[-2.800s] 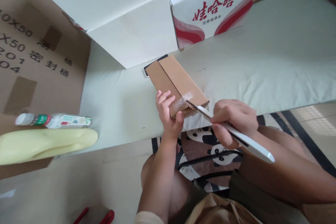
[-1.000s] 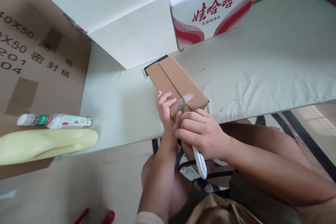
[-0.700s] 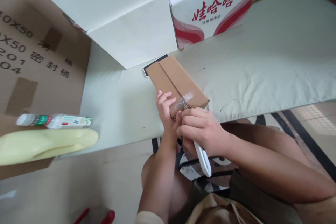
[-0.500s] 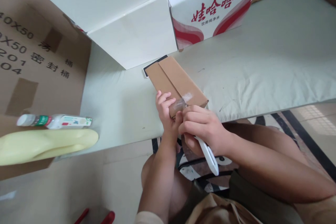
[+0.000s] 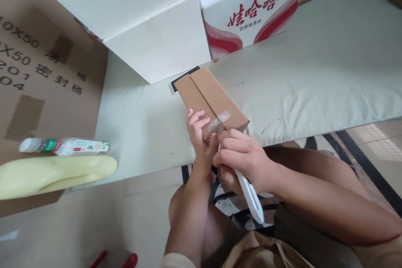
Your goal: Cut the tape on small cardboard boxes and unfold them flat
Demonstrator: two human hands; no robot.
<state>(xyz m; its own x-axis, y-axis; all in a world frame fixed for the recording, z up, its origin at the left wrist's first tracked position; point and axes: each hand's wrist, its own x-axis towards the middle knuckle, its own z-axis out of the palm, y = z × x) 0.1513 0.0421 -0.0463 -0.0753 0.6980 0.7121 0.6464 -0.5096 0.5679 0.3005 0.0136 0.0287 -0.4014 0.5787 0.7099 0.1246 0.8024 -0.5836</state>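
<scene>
A small brown cardboard box (image 5: 213, 92) lies aslant on the pale cloth, with a strip of clear tape (image 5: 216, 123) across the near end of its top seam. My left hand (image 5: 201, 130) is closed round the box's near left corner, fingers over the top. In my right hand (image 5: 241, 153) I grip a white utility knife (image 5: 251, 197), its handle slanting down toward my lap. The knife's front end is at the box's near end face, hidden behind my fingers, so the blade does not show.
A dark, white-edged flat device (image 5: 176, 85) lies partly under the box's far end. White cartons (image 5: 160, 37) and a red-and-white carton (image 5: 251, 19) stand behind. At left are a bottle (image 5: 65, 145), a pale yellow object (image 5: 56, 176) and a large cardboard box (image 5: 53, 92).
The white knife's handle has moved slightly down and to the right with my right hand. My left hand and the box have stayed in place.
</scene>
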